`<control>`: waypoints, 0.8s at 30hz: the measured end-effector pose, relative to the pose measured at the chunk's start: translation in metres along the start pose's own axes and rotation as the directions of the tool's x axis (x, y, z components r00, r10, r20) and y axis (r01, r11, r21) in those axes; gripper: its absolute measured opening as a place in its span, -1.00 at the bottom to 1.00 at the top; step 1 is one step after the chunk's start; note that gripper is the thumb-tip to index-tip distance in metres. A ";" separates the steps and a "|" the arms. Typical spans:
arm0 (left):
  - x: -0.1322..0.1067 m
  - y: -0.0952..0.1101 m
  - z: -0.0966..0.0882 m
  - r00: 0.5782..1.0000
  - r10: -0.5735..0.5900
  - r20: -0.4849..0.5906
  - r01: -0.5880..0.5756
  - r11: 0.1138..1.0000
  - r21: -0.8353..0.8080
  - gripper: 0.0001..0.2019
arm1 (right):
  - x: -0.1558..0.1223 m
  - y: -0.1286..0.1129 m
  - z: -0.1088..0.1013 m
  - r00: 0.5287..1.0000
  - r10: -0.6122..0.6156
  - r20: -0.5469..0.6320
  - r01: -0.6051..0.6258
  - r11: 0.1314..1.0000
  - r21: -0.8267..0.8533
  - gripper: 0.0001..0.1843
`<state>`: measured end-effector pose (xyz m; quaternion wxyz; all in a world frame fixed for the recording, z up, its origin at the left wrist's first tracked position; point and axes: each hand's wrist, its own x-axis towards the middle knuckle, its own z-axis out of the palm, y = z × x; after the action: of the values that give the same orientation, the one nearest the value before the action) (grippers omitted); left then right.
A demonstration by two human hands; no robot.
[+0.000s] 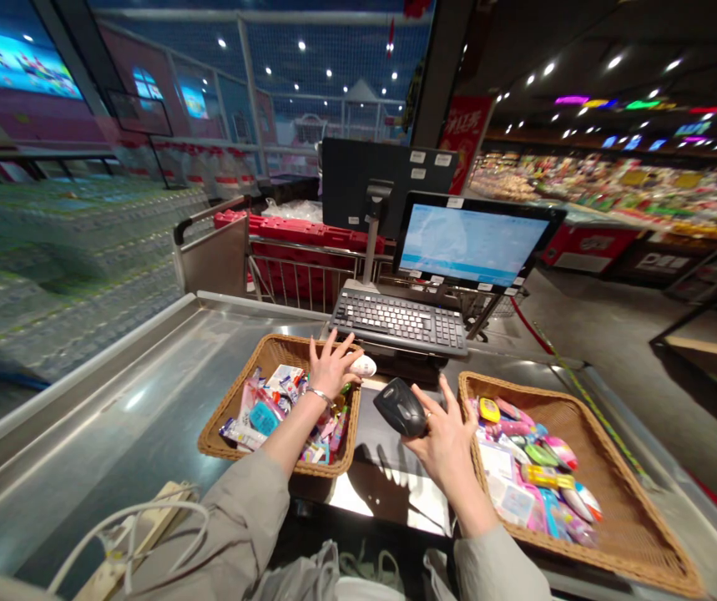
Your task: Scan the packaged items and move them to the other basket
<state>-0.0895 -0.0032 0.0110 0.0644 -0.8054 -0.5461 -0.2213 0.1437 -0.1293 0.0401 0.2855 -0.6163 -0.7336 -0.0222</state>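
Note:
My left hand point(331, 369) reaches over the right side of the left wicker basket point(214, 432), palm down with fingers spread. A small white rounded object point(366, 366) is beside its thumb and fingertips; contact is unclear. Small packaged goods point(264, 416) fill that basket. Between the baskets, my right hand point(446, 438) has a black barcode scanner point(399, 407) between thumb and index finger, while the other fingers stretch out. Close to its right is the other wicker basket point(639, 522), with colourful small packages point(539, 476) gathered toward its left side.
A black keyboard point(401, 321) sits behind the baskets, below a lit screen point(471, 242) and a second monitor point(355, 184). White cables point(138, 522) lie at lower left. Beyond the metal counter point(145, 392) are a trolley point(299, 271) and stacked bottle packs point(83, 259).

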 end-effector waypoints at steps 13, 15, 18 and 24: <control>0.003 -0.007 0.006 1.000 0.025 -0.012 -0.025 1.000 0.010 -0.40 | 0.002 -0.001 0.000 0.999 -0.008 0.034 0.008 1.000 0.021 -0.72; 0.004 -0.007 0.007 0.999 0.025 -0.022 -0.024 1.000 0.006 -0.39 | 0.002 -0.001 0.000 0.999 -0.010 0.030 0.010 1.000 0.020 -0.71; 0.004 -0.008 0.008 0.999 0.011 -0.031 -0.011 1.000 0.001 -0.38 | 0.002 -0.001 0.000 0.999 -0.016 0.031 0.015 1.000 0.018 -0.72; 0.002 -0.008 0.008 1.000 -0.010 -0.030 0.010 1.000 -0.014 -0.40 | 0.003 0.000 0.001 0.999 -0.020 0.050 0.017 0.999 0.048 -0.77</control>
<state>-0.0941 0.0050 0.0033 0.0658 -0.7998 -0.5474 -0.2374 0.1433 -0.1260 0.0408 0.2813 -0.6028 -0.7466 0.0083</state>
